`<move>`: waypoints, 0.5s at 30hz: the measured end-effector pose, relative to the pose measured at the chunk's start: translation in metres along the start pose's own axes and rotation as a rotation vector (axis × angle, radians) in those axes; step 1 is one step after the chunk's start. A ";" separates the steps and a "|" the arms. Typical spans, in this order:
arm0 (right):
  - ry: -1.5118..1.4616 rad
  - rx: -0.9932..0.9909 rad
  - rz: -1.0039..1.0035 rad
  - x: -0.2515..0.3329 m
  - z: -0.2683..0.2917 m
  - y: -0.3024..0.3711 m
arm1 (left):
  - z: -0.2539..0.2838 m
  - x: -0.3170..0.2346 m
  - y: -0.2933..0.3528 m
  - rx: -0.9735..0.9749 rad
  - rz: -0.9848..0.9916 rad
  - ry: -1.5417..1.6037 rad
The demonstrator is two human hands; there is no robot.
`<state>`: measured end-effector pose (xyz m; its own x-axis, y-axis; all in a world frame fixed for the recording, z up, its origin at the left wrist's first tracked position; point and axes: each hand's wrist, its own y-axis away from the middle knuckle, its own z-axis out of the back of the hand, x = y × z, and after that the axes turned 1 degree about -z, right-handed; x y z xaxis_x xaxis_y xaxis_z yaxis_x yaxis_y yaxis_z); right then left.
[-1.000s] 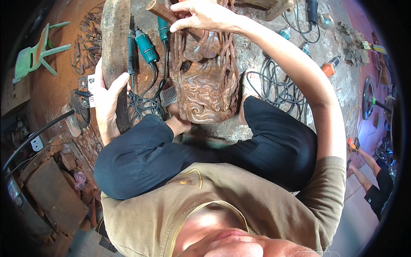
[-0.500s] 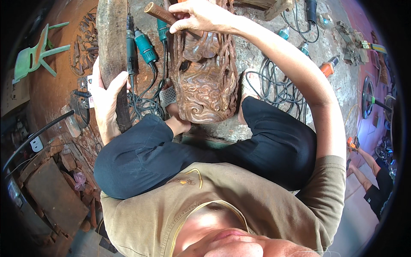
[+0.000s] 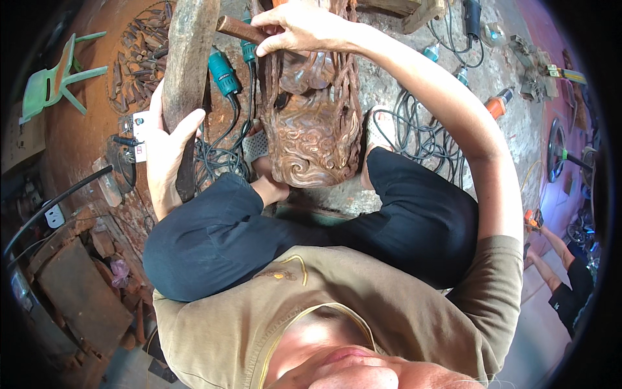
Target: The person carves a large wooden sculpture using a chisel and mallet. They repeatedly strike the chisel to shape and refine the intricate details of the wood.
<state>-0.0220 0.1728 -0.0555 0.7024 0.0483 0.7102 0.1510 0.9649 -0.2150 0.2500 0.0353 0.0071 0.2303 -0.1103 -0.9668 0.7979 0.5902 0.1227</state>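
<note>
My left hand [image 3: 167, 139] is closed around a long, weathered wooden plank [image 3: 189, 61], its thumb over the near side. The plank runs from beside my left knee up past the top edge of the view. At the top centre, my right hand [image 3: 301, 29] is closed on a round brown wooden stick [image 3: 240, 30], whose cut end points left; its other end is hidden behind the hand. Below that hand, a glossy brown wood carving [image 3: 314, 139] with swirling relief stands between my feet, its top partly covered by the hand.
Teal rotary power tools [image 3: 223, 71] and tangled black cables [image 3: 217, 155] lie left of the carving. More cables [image 3: 421, 123] and an orange-ended tool [image 3: 499, 104] are on the right. Farther left are many small carving tools [image 3: 144, 55] and a green plastic chair [image 3: 55, 81]. Another person's arm [image 3: 547, 269] shows at right.
My left hand has shifted slightly right. The plank has swung right at its far end and now covers a slim power tool that showed beside it. My right hand has barely moved.
</note>
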 end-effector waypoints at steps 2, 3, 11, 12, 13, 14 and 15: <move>-0.008 -0.021 0.009 0.000 -0.001 0.000 | 0.000 -0.008 0.006 -0.053 0.017 0.047; -0.016 -0.091 0.062 -0.010 -0.006 0.000 | 0.005 -0.004 0.007 -0.060 0.015 0.048; -0.393 -0.213 -0.213 0.010 0.050 0.007 | 0.006 0.004 0.004 -0.136 0.061 0.146; -0.439 -0.237 -0.184 0.006 0.047 0.009 | 0.007 0.005 0.002 -0.132 0.068 0.148; -0.463 -0.206 -0.224 0.009 0.042 0.006 | 0.015 0.015 0.004 -0.147 0.074 0.178; -0.421 -0.164 -0.259 0.008 0.039 0.008 | 0.018 0.022 0.004 -0.138 0.091 0.173; -0.408 -0.132 -0.209 0.001 0.033 0.012 | 0.018 0.028 0.004 -0.140 0.111 0.189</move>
<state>-0.0423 0.1928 -0.0354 0.3209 -0.0205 0.9469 0.3657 0.9249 -0.1039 0.2695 0.0203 -0.0153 0.1929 0.1049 -0.9756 0.6855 0.6969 0.2105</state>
